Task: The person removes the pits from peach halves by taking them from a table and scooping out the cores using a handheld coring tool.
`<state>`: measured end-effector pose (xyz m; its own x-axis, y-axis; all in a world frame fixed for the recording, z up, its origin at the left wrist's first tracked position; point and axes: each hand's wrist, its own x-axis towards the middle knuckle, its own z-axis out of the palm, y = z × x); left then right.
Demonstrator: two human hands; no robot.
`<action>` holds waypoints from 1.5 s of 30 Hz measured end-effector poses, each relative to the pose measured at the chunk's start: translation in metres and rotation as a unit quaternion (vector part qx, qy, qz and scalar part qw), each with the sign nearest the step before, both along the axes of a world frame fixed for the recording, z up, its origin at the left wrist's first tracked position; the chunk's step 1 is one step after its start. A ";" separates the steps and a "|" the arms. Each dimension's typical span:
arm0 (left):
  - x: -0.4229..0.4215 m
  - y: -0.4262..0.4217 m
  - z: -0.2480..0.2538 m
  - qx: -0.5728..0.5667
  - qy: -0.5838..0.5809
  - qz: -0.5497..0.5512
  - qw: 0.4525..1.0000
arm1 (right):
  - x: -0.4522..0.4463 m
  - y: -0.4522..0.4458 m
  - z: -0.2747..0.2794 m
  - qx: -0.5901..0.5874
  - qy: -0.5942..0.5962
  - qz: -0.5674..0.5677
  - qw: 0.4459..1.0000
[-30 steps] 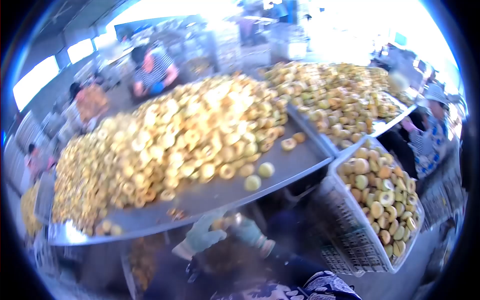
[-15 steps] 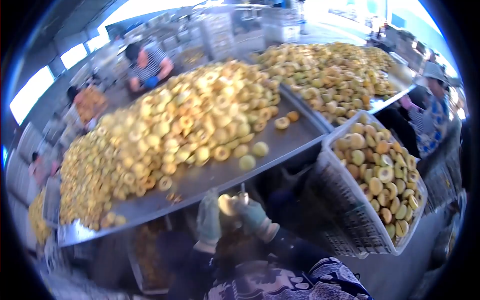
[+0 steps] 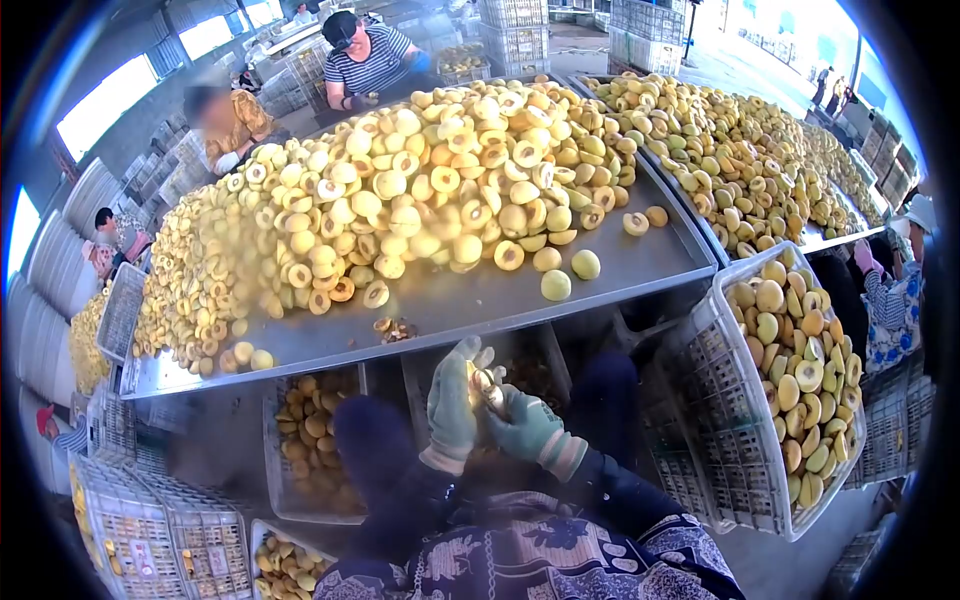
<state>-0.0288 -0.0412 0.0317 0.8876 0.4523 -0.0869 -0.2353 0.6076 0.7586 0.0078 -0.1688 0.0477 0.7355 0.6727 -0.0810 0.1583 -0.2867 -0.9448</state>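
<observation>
In front of my lap, just off the near edge of the metal table (image 3: 440,325), both gloved hands meet. My left hand (image 3: 452,408) is closed around a halved yellow fruit (image 3: 480,378), peach-like and mostly covered by fingers. Pressed against it, my right hand (image 3: 528,428) grips a small metal hand tool (image 3: 492,396); its exact kind is hidden by the fingers. On the table above them lies a large heap of pitted fruit halves (image 3: 400,190), many showing a brown hollow. A few brown scraps (image 3: 392,328) sit near the table edge.
At right stands a white plastic crate (image 3: 715,410) full of fruit halves. Another crate (image 3: 275,470) with halves is below the table, left of my leg. A second heap (image 3: 730,150) covers the neighbouring table. A person in a striped shirt (image 3: 372,68) works across the heap.
The view has shifted, so the table and heap sit differently in it. My hands have drawn closer together, and the fruit half is now more covered by my fingers.
</observation>
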 end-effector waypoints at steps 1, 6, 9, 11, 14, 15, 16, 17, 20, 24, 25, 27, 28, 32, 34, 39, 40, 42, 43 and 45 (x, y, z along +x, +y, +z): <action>-0.001 -0.001 0.003 0.001 -0.003 0.003 1.000 | -0.001 0.001 -0.003 0.007 0.000 -0.003 1.000; -0.004 -0.003 0.020 0.053 0.032 0.012 0.998 | -0.005 -0.001 0.000 -0.007 -0.043 0.018 0.999; -0.008 0.004 0.019 0.032 0.050 -0.007 0.998 | -0.001 -0.004 0.008 -0.018 -0.027 0.060 0.998; -0.010 0.007 0.018 0.030 0.063 -0.017 0.997 | 0.003 -0.003 0.015 -0.032 0.055 0.091 0.994; -0.009 0.008 0.017 0.036 0.076 -0.014 0.996 | 0.007 -0.001 0.021 -0.050 0.186 0.116 0.975; -0.008 0.007 0.017 0.035 0.079 -0.007 0.996 | 0.009 -0.001 0.025 -0.066 0.180 0.116 0.975; -0.009 0.005 0.017 0.033 0.083 0.000 0.996 | 0.008 -0.001 0.026 -0.081 0.177 0.117 0.974; -0.009 0.006 0.014 0.035 0.085 -0.004 0.996 | 0.009 -0.002 0.011 -0.063 0.096 0.122 0.986; -0.009 0.009 0.008 0.034 0.097 -0.019 0.995 | 0.009 -0.001 -0.026 -0.024 -0.006 0.120 0.992; -0.004 0.005 0.008 0.053 0.101 -0.005 0.993 | 0.014 -0.003 0.008 -0.017 0.304 0.135 0.943; -0.002 0.003 0.008 0.070 0.097 0.004 0.993 | 0.016 -0.005 0.012 -0.015 0.394 0.150 0.906; 0.000 0.007 0.006 0.054 0.126 -0.022 0.990 | 0.017 -0.007 0.023 0.022 0.476 0.132 0.869; 0.002 0.010 0.006 0.048 0.138 -0.033 0.989 | 0.018 -0.006 0.026 0.041 0.513 0.125 0.848; 0.002 -0.003 0.010 0.050 0.078 -0.004 0.996 | 0.020 -0.012 0.007 0.238 0.719 0.196 0.623; 0.005 -0.001 0.011 0.038 0.075 -0.019 0.996 | 0.016 -0.008 -0.011 0.300 0.737 0.230 0.560; 0.010 0.010 0.022 0.099 0.105 -0.026 0.989 | 0.003 0.003 -0.017 0.403 0.749 0.231 0.472; 0.011 0.015 0.029 0.101 0.111 -0.034 0.988 | 0.003 0.005 -0.019 0.405 0.750 0.233 0.468; 0.010 0.026 0.031 0.112 0.132 -0.048 0.984 | 0.002 0.015 -0.009 0.420 0.761 0.260 0.421; 0.010 0.036 0.025 0.095 0.104 -0.038 0.989 | 0.003 0.019 -0.005 0.428 0.765 0.272 0.398; 0.007 0.064 0.008 0.058 0.046 -0.015 0.997 | 0.010 0.023 -0.016 0.465 0.704 0.361 0.397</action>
